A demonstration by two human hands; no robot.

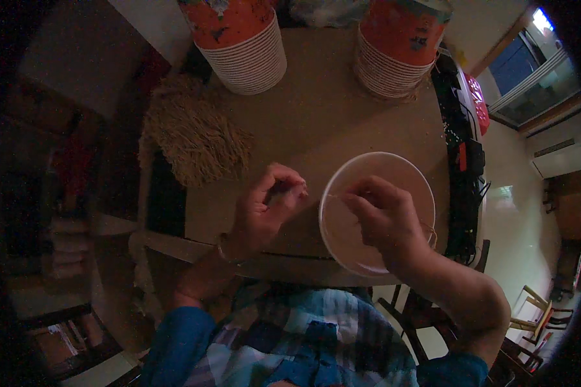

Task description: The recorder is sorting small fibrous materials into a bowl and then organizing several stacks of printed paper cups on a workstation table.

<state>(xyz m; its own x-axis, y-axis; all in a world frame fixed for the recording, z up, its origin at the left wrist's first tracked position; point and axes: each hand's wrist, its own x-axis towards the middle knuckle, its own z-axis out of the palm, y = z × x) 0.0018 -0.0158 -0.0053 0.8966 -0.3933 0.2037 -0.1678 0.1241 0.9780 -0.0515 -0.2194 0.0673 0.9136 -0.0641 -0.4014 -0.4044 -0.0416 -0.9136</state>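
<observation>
A white paper bowl (400,169) stands on the table (329,122) in front of me. My right hand (382,214) is over the bowl's left half, its fingertips pinched on a thin thread (334,195) that runs left across the rim. My left hand (268,205) is just left of the bowl with its fingers curled together around the thread's other end. The thread between the hands is faint in the dim light.
Two tall stacks of orange-and-white paper bowls (244,45) (397,48) stand at the table's far edge. A pile of straw-coloured fibre strands (193,132) lies at the left. Black items (465,155) line the right edge. Wooden chairs (536,313) stand on the floor at lower right.
</observation>
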